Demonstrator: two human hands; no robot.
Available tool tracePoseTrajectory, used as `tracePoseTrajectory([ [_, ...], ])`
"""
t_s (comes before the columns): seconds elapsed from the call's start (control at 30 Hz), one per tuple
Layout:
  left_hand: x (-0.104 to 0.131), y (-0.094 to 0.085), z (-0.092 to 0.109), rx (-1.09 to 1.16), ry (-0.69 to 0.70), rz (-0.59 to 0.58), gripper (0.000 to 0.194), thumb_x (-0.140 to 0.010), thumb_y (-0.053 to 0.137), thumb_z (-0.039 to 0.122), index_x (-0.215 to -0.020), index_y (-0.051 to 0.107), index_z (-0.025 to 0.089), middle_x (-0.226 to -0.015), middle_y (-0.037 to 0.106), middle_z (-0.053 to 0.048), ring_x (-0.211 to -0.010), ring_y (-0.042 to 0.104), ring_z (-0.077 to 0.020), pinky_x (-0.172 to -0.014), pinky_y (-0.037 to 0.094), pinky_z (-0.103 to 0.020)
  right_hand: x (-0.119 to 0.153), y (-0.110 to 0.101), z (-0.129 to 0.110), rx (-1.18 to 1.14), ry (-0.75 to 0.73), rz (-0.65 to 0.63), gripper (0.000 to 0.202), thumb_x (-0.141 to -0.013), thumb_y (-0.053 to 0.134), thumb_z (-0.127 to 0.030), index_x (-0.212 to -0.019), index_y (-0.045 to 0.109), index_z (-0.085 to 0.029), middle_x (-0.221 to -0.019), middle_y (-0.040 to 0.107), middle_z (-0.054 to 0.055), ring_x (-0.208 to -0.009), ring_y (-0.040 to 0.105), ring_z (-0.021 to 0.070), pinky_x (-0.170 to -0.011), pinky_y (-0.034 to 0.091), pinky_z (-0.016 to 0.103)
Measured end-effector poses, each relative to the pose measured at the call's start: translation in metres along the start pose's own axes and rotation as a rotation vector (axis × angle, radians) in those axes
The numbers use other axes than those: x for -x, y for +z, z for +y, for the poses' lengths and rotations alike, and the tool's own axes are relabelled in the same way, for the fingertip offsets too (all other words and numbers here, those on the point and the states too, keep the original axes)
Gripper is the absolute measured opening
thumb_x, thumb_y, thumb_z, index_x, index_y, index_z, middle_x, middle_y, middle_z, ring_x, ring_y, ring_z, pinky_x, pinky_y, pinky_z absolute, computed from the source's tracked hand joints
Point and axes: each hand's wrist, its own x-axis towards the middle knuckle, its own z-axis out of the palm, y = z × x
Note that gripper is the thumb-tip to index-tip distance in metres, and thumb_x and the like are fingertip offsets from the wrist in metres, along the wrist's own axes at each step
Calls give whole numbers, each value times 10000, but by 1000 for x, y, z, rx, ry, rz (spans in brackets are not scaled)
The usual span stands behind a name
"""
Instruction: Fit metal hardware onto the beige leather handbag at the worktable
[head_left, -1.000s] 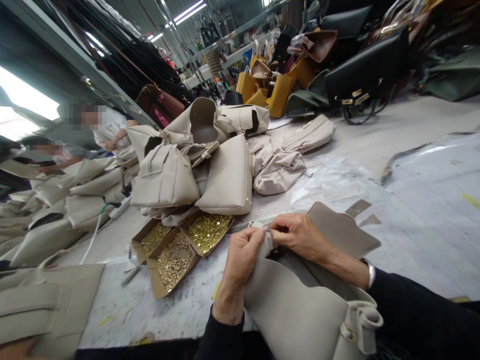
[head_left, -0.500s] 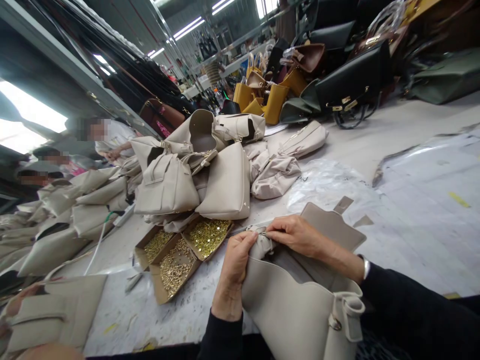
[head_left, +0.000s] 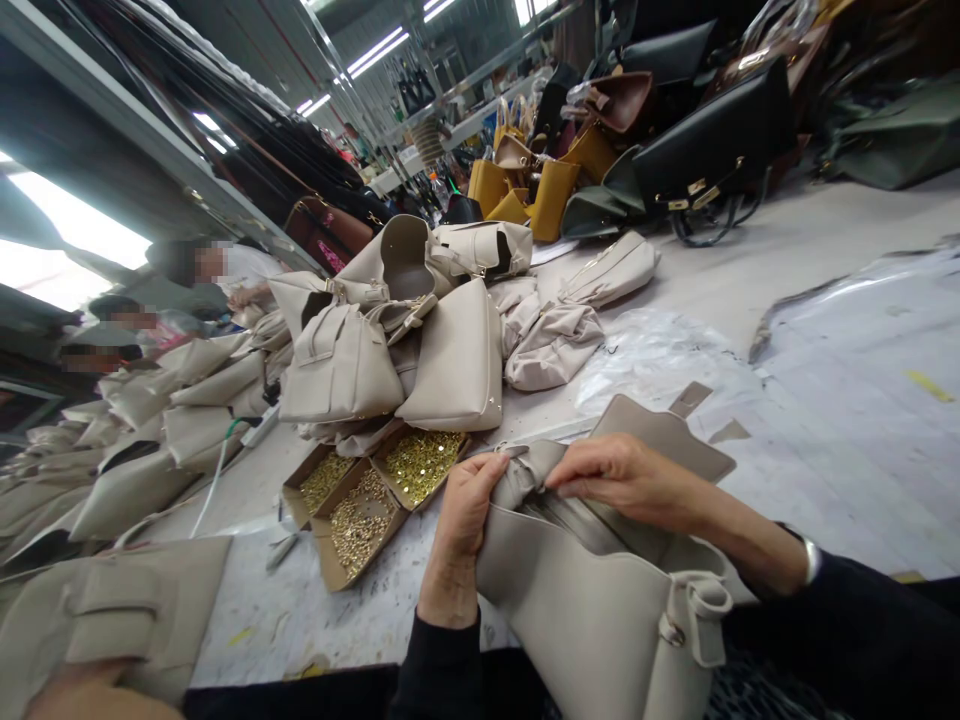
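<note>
At table [head_left: 825, 330] edge I see both hands, left hand [head_left: 465, 505] & right hand [head_left: 626, 480], pinching the beige bag [head_left: 592, 620] strap end w/ prob. a small fitting, which could slip into the rivet boxes [head_left: 360, 500].

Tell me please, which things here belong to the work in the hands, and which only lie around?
In the work:
left hand
right hand
beige bag, gripped at its top edge by both hands

Lying about:
cardboard trays of gold fittings
pile of beige bags
yellow bags
black bag
</note>
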Motion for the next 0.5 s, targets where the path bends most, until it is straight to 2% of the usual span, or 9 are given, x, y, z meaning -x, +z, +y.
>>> tracePoseTrajectory([
  [0.17, 8, -10, -5, 41, 41, 72, 369, -678, 895, 450, -700, 746, 113, -601, 673, -14, -502, 527, -88, -494, 405, -183, 40, -7, -26, 0, 61, -235, 158, -975, 658, -199, -963, 815, -200, -870, 764, 17, -794, 700, 127, -723, 482, 198],
  [0.27, 14, -14, -10, 84, 86, 106, 344, -662, 909, 433, -729, 775, 124, -641, 701, -17, -556, 576, -104, -541, 452, -188, 51, -6, -39, -25, 97, -341, 208, -985, 611, -132, -980, 806, -201, -876, 768, 13, -805, 696, 127, -725, 476, 195],
  [0.43, 23, -16, -11, 76, 148, 142, 345, -660, 911, 449, -748, 801, 134, -685, 731, -28, -585, 590, -107, -560, 465, -188, 41, -3, -47, 40, 100, -451, 139, -972, 650, -169, -997, 783, -203, -909, 760, 13, -840, 692, 145, -739, 473, 211],
  [0.5, 25, -16, -11, 75, 150, 149, 357, -657, 909, 462, -749, 804, 134, -677, 729, -29, -578, 588, -109, -558, 467, -193, 30, -2, -47, 150, 130, -443, 116, -955, 685, -215, -1037, 767, -206, -970, 754, 26, -890, 697, 176, -763, 484, 242],
])
